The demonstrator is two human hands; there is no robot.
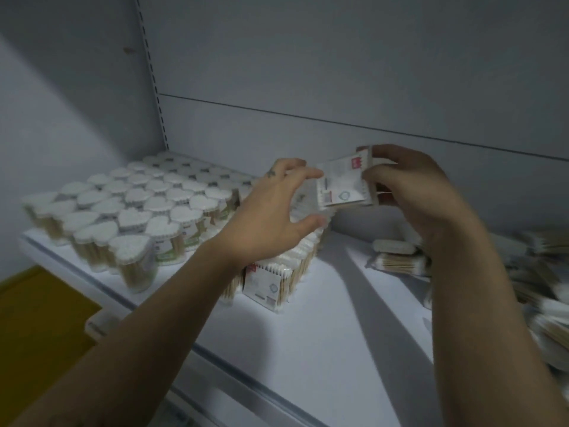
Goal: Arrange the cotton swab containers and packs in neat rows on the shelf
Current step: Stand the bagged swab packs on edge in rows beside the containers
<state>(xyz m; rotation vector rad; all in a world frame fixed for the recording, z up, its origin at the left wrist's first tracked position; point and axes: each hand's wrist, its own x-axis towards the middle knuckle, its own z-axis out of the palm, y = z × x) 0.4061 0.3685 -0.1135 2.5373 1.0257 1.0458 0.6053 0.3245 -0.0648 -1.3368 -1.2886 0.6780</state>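
Note:
Heart-shaped clear containers of cotton swabs (132,208) stand in tight rows on the left of the white shelf (323,318). Beside them runs a row of upright flat swab packs (277,278). My right hand (412,192) grips a small stack of flat packs (345,186) in the air above the far end of that row, label side facing me. My left hand (271,211) hovers with spread, slightly curved fingers just left of the held packs, its fingertips near their edge, holding nothing.
A loose, blurred heap of swab packs (542,285) lies on the right of the shelf, with two packs (397,257) nearer the middle. The grey back panel (338,72) rises behind. A yellow surface (37,322) shows below left of the shelf edge.

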